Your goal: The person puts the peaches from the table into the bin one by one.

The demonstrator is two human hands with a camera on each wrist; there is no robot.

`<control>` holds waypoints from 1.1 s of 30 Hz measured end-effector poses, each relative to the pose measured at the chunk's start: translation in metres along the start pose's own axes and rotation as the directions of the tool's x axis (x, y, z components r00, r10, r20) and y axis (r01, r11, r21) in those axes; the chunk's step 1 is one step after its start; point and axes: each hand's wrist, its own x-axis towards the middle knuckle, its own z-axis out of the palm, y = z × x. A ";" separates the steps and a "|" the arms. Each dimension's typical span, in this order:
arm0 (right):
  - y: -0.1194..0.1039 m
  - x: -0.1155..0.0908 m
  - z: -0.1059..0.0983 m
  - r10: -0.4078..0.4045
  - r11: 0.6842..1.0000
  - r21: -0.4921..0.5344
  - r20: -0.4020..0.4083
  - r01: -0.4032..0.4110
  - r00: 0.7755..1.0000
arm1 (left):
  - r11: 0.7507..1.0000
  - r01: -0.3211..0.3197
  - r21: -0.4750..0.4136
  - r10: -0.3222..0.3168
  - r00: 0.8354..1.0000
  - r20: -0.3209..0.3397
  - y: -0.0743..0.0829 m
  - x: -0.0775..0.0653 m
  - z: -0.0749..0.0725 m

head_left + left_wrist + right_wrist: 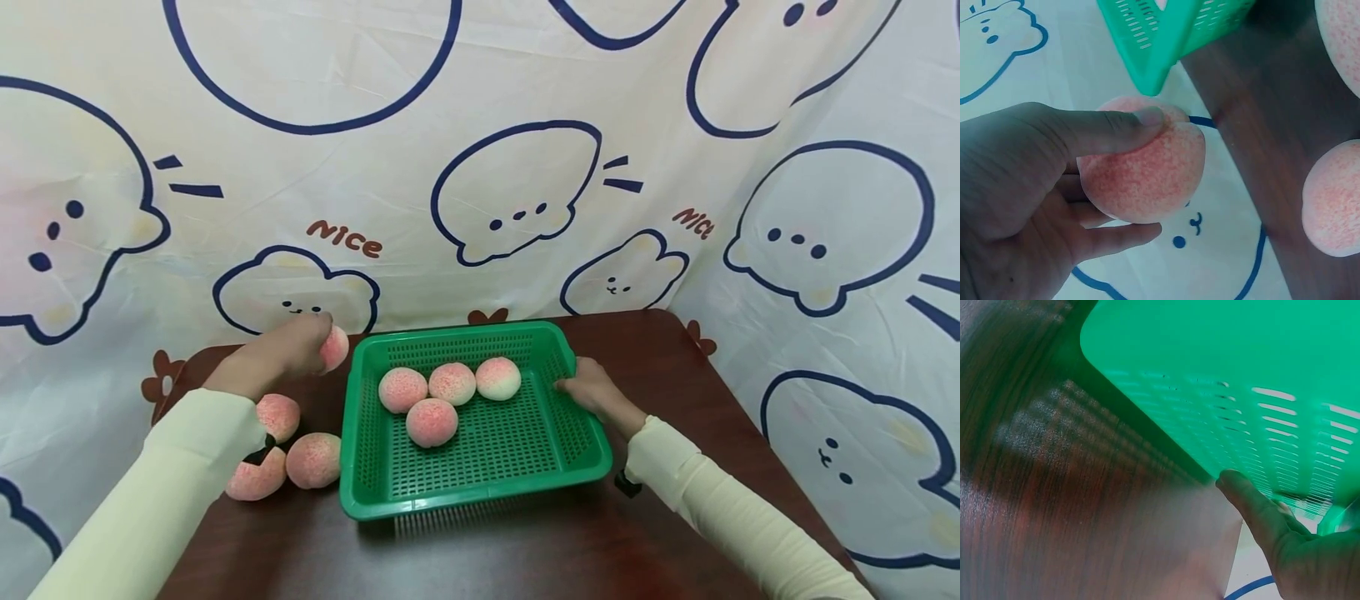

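My left hand grips a pink peach between the thumb and fingers, just beyond the left far corner of a green plastic basket. In the left wrist view, the thumb lies across the peach's top and part of the fingers is hidden behind it. The right hand holds the basket's right rim. Seen from the right wrist, one finger of that hand lies along the outside of the slotted wall. Several peaches sit in the basket, mostly toward its left and back.
Three more peaches lie on the dark wooden table left of the basket, partly under the left forearm. A white cloth with blue cartoon outlines hangs behind the table and along its sides.
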 end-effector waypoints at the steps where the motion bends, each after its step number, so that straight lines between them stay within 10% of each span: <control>1: 0.000 0.000 0.000 0.000 1.000 -0.001 -0.002 0.000 1.000 | 0.991 -0.075 0.106 0.081 0.996 -0.048 0.000 0.005 0.000; 20: 0.002 0.001 0.000 -0.008 1.000 0.004 -0.002 0.008 1.000 | 0.940 -0.295 0.168 0.327 0.922 -0.207 0.046 0.000 -0.008; 33: 0.003 0.000 0.001 -0.003 1.000 0.018 -0.003 0.003 1.000 | 0.945 -0.321 0.063 0.327 0.927 -0.182 0.096 0.003 0.013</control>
